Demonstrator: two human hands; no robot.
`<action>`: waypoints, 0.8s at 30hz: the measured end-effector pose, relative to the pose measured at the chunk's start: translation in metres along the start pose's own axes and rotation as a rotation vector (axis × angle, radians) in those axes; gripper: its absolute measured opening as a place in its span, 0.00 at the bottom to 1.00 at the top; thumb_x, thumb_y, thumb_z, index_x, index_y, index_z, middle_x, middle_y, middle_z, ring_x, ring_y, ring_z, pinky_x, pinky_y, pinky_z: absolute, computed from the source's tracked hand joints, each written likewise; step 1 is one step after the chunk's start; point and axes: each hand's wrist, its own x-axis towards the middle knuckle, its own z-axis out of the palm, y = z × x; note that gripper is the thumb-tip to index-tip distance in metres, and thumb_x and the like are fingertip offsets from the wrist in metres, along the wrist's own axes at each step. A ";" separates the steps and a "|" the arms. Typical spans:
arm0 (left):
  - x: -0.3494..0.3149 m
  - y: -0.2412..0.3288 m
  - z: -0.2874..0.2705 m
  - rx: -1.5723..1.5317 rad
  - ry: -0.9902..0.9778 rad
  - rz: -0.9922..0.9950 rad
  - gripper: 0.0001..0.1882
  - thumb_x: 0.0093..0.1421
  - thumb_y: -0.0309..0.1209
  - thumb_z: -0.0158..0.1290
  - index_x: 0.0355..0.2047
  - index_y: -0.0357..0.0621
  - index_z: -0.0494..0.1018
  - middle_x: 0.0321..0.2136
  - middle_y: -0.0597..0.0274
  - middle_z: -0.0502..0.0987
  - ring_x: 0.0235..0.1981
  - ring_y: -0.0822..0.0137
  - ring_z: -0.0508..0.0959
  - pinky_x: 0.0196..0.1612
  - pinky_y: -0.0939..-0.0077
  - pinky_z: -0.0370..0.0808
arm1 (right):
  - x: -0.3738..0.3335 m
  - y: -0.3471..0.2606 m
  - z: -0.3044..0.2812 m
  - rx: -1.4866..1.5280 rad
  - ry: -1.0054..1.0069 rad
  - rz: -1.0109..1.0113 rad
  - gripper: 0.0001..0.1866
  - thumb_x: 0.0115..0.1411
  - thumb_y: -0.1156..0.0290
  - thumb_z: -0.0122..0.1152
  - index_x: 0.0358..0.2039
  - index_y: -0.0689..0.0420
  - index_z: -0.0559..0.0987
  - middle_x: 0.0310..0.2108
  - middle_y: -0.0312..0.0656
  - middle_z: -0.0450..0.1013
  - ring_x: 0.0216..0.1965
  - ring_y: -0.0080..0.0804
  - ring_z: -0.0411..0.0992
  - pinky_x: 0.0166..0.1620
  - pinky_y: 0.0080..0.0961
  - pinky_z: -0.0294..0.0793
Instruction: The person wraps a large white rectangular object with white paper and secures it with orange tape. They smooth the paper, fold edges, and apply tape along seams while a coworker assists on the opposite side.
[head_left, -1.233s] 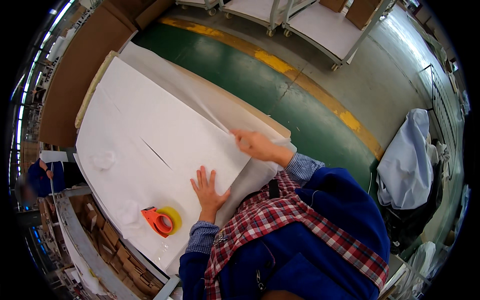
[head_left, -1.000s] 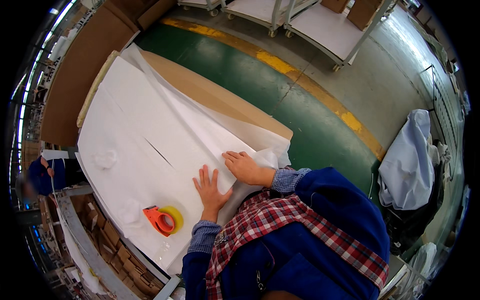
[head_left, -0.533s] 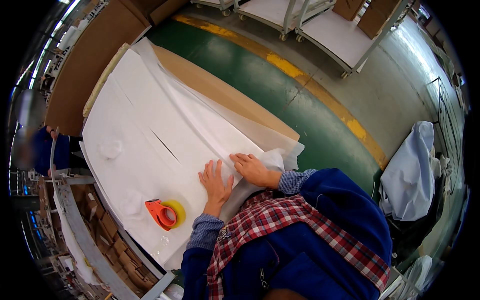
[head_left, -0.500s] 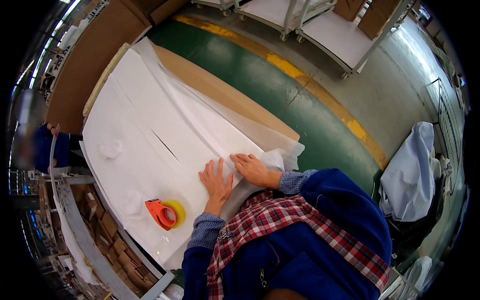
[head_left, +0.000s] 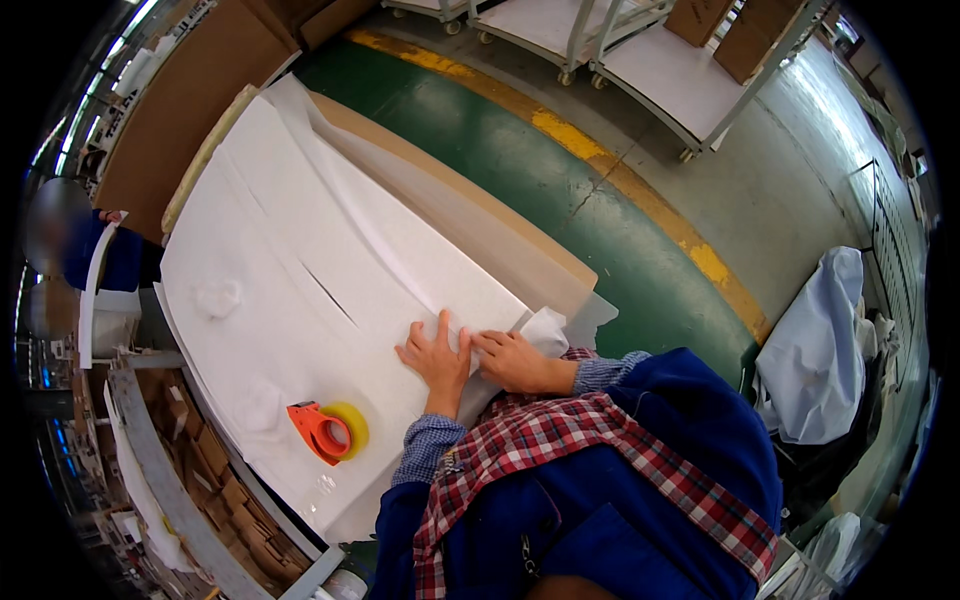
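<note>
Plaid apron, red, white and navy (head_left: 590,450), worn over a blue work garment (head_left: 720,430), nearest. Left hand (head_left: 437,365), bare, checked cuff: palm down on the white sheet (head_left: 270,350), fingers spread, gripping nothing. Right hand (head_left: 515,363), bare, checked cuff: just beside the left hand, fingers bent and close together at the near edge of the sheet; whether they pinch it cannot be told. White sheet, thin: spread over a broad, flat stack in front of the body, bunched into a loose fold just beyond the right hand, with one dark slit near its middle. Tape dispenser, orange (head_left: 318,436), with a yellow roll (head_left: 352,430): lying on the sheet, left of the left hand. Brown cardboard (head_left: 500,228): showing beneath the sheet along the far right side. Grey-framed bin (head_left: 160,480), filled with cardboard pieces (head_left: 215,470): beside the stack, on the left. Pale grey cover (head_left: 815,350), draped and creased: well to the right. Co-worker in blue (head_left: 118,258): at far left, one hand at a long white strip (head_left: 94,290). Green floor (head_left: 520,170) with a worn yellow line (head_left: 565,135): beyond the stack. White-decked trolleys (head_left: 665,85): farthest, one bearing upright brown boards (head_left: 748,50).
</note>
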 end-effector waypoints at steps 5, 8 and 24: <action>-0.003 0.000 -0.003 -0.007 -0.008 -0.028 0.25 0.54 0.51 0.48 0.51 0.61 0.70 0.50 0.49 0.59 0.51 0.48 0.60 0.56 0.33 0.44 | 0.004 -0.001 -0.078 0.428 -0.369 0.449 0.15 0.55 0.60 0.56 0.32 0.60 0.78 0.37 0.53 0.75 0.36 0.48 0.73 0.41 0.34 0.72; -0.002 0.003 -0.001 0.014 -0.029 -0.021 0.25 0.54 0.50 0.49 0.51 0.61 0.70 0.50 0.50 0.59 0.53 0.49 0.58 0.58 0.38 0.43 | 0.018 0.039 -0.080 0.562 -0.101 0.639 0.19 0.56 0.56 0.57 0.38 0.60 0.77 0.34 0.52 0.76 0.37 0.49 0.74 0.42 0.37 0.72; 0.002 0.001 -0.006 -0.047 -0.111 0.083 0.25 0.56 0.39 0.47 0.52 0.43 0.66 0.62 0.44 0.52 0.64 0.45 0.49 0.62 0.43 0.40 | 0.051 0.061 -0.002 0.332 -0.031 0.547 0.48 0.51 0.44 0.60 0.60 0.65 0.52 0.46 0.60 0.66 0.39 0.54 0.72 0.39 0.41 0.73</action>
